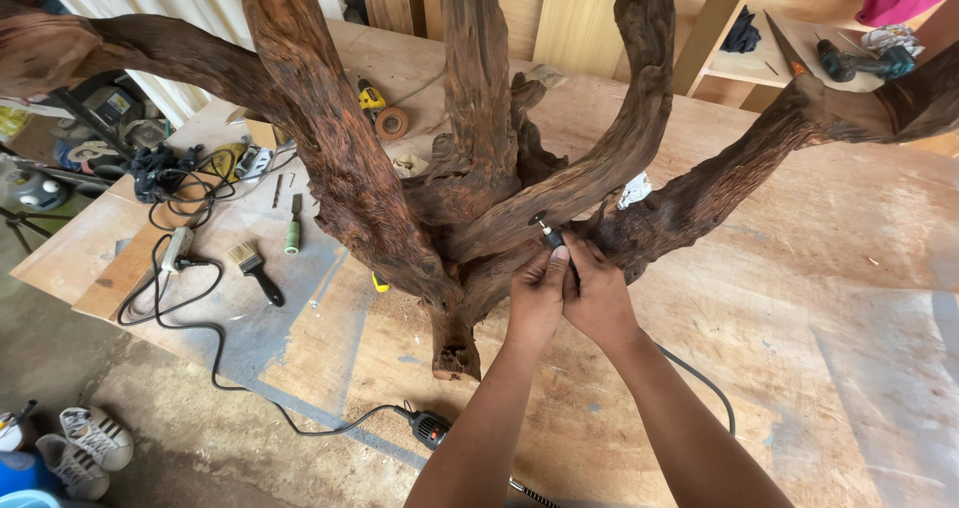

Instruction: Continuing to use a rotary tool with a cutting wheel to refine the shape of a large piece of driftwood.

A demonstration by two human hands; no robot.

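A large, dark reddish-brown tree root [470, 188] with several thick twisting branches stands on a plywood worktable [799, 298]. My left hand [536, 293] and my right hand [599, 293] are pressed together around a small rotary tool handpiece [551, 236]. Its dark tip points up and left into the crook where two branches meet. A black cable [699, 378] runs from under my right forearm.
On the table's left lie a paintbrush [256, 270], a green-handled chisel [293, 230], a power strip [176, 248] with black cords, and a grinder [372, 98]. A black plug [430, 428] lies near my left elbow. A cordless drill [864, 63] rests on a shelf. Shoes [85, 448] sit on the floor.
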